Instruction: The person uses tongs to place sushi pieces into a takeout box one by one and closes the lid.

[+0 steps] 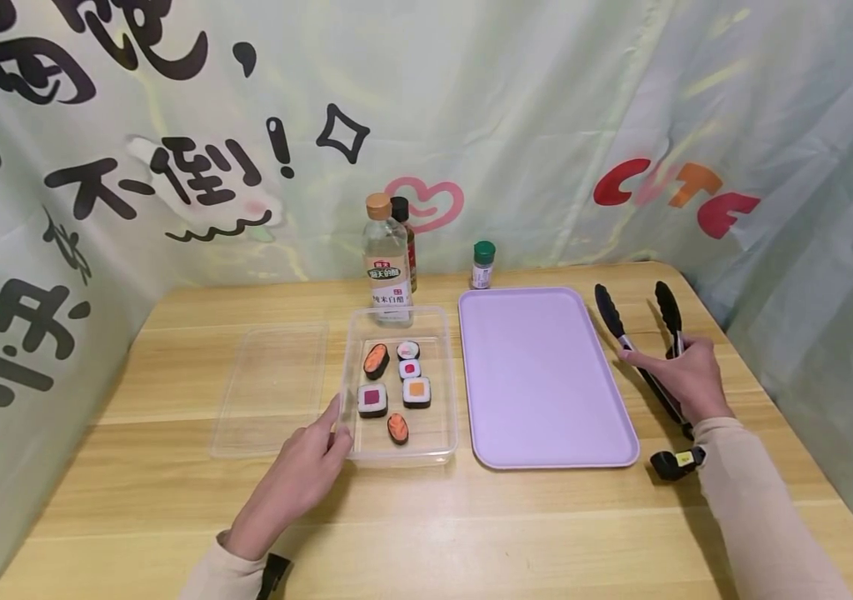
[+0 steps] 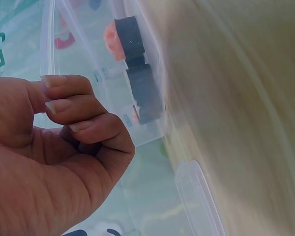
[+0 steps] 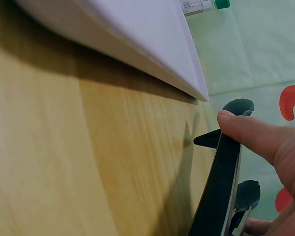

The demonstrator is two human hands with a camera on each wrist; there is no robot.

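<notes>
My left hand (image 1: pixel 299 471) pinches the left rim of a clear plastic box (image 1: pixel 441 437), fingers curled in the left wrist view. Inside the box lie several sushi pieces, among them a square roll with an orange centre (image 1: pixel 416 392) and an orange-topped piece (image 1: pixel 376 361). On the right, my right hand (image 1: pixel 689 383) grips black-tipped tongs (image 3: pixel 219 182) around their arms, the thumb along one arm. The tongs' tips are spread apart and point to the back of the table. Between the box and the tongs lies a lilac tray (image 1: pixel 546 375).
A flat clear lid (image 1: pixel 269 392) lies left of the box. Behind the box stand a vinegar bottle (image 1: pixel 387 258) and a dark bottle with a black cap (image 1: pixel 400 208). A small green-capped jar (image 1: pixel 482 267) stands behind the tray. A printed cloth (image 1: pixel 531 125) hangs behind the wooden table (image 1: pixel 471 533).
</notes>
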